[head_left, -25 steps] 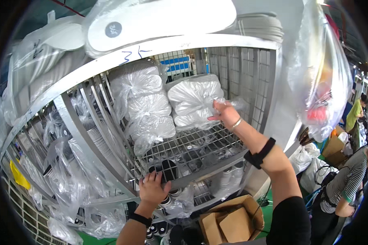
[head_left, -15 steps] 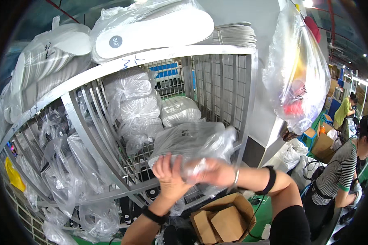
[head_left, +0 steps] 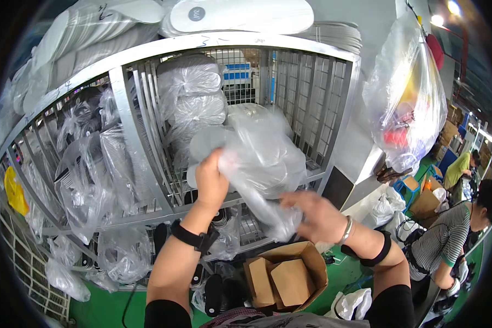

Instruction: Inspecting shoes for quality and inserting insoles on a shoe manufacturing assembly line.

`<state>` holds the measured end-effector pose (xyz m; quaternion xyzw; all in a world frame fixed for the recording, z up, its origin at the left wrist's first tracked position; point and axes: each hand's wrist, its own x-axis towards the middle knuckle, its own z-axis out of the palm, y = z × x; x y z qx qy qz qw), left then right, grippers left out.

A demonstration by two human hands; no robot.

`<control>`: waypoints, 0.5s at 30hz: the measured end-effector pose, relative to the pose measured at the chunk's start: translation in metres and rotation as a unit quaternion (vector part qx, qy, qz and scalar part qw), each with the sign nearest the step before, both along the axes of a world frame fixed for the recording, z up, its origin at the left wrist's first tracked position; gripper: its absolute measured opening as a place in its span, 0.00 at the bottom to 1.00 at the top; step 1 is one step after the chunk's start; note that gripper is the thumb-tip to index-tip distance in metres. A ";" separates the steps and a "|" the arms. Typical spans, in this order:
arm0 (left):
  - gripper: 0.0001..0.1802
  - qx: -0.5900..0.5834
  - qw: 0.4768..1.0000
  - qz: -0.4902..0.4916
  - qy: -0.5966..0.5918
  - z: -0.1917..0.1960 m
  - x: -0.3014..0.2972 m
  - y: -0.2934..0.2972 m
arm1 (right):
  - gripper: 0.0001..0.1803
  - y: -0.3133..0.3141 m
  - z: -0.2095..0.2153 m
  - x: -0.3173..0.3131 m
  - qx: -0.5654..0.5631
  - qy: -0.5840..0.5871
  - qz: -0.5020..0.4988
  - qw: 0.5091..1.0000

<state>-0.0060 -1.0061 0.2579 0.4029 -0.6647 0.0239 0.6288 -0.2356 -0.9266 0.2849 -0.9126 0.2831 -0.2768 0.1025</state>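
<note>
Head view: left hand (head_left: 210, 183) raised at centre frame, fingers clamped on the upper left edge of a clear plastic bag (head_left: 257, 158) holding stacked pale, flat pieces. Right hand (head_left: 317, 216), at 4 o'clock from the left, fingers closed on the bag's lower tail. Bag hangs between both hands, in front of a grey wire-mesh rack (head_left: 290, 82). More bagged white stacks (head_left: 194, 95) sit inside the rack at 11 o'clock from the bag. Open cardboard box (head_left: 284, 276) on the green floor at 6 o'clock, below the hands. Large hanging plastic sack (head_left: 407, 104) at 2 o'clock. Another person in a striped shirt (head_left: 448, 240) at 4 o'clock, well apart.
</note>
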 end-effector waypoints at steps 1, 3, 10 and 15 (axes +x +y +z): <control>0.12 -0.003 1.000 0.004 0.003 0.009 0.001 -0.005 | 0.28 -0.004 0.002 0.001 -0.036 -0.008 -0.092 0.995; 0.13 0.001 0.999 0.037 -0.003 0.032 -0.003 -0.013 | 0.28 -0.013 0.006 0.010 -0.162 -0.056 -0.045 0.984; 0.15 0.221 0.913 -0.219 0.264 0.111 -0.033 -0.011 | 0.30 -0.080 0.033 0.054 -0.296 -0.109 -0.226 0.922; 0.16 0.403 0.869 -0.277 0.070 0.110 -0.002 -0.016 | 0.26 -0.128 0.037 0.054 -0.075 -0.189 -0.081 0.976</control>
